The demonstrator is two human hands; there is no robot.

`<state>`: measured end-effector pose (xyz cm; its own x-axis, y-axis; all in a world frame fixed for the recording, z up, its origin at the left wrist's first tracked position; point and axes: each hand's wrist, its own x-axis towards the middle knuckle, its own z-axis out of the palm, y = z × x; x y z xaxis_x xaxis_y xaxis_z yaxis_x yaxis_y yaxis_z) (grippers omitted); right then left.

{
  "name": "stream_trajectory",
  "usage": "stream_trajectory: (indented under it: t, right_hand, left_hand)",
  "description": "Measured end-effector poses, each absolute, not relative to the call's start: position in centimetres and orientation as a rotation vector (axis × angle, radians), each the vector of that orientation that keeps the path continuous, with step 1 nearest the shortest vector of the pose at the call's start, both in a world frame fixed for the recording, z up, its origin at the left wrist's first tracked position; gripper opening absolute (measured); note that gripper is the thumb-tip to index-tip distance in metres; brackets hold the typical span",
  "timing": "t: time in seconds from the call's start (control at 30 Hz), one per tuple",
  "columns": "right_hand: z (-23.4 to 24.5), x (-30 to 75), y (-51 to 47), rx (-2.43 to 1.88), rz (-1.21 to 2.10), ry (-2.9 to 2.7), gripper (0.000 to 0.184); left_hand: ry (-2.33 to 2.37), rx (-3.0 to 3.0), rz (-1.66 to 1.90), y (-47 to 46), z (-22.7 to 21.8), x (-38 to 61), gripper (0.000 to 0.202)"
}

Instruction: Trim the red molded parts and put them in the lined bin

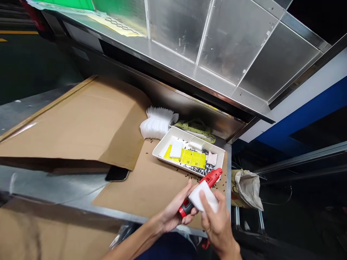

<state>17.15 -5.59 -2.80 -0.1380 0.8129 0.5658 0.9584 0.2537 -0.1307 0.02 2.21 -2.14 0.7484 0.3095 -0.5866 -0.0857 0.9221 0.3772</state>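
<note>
My left hand is closed around a red and black handheld power tool, which looks like a small cordless screwdriver and points up to the right. With the fingers of my right hand I grip a white wiping pad and press it against the tool's body. The pad covers the middle of the tool. Just beyond my hands sits a white tray holding yellow label sheets, a white block, a pale pink crumpled piece and many small black bits.
Behind the tray are a stack of white pads and a green patterned pouch. A large cardboard piece covers the left side, over a dark phone-like object. A paper bag stands beyond the table's right edge. Metal panels rise behind.
</note>
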Motion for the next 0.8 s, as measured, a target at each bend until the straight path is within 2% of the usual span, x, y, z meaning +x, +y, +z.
stream_trajectory:
  t: [0.1, 0.23, 0.37, 0.73, 0.8]
  right_hand:
    - [-2.3, 17.1, -5.4, -1.706, -0.473, -1.909, 0.043]
    - [-1.8, 16.6, -5.3, -1.633, -0.447, -2.017, 0.043]
    - [-1.7, 16.8, -5.3, -1.759, -0.581, -1.957, 0.041]
    - [-0.9, 16.8, -5.3, -1.645, -0.554, -2.043, 0.042]
    - [-0.9, 16.9, -5.6, -1.689, -0.548, -2.026, 0.042]
  left_hand:
    - [0.682, 0.359, 0.222, 2.1, -2.0, 0.1, 0.059]
    - [0.75, 0.433, 0.219, 2.0, -1.7, 0.0, 0.073]
    - [0.668, 0.53, 0.297, 1.9, -1.7, -0.4, 0.076]
    - [0.632, 0.838, 0.456, 1.4, -3.3, -0.6, 0.116]
    - [0.683, 0.915, 0.477, 1.2, -3.0, -0.7, 0.117]
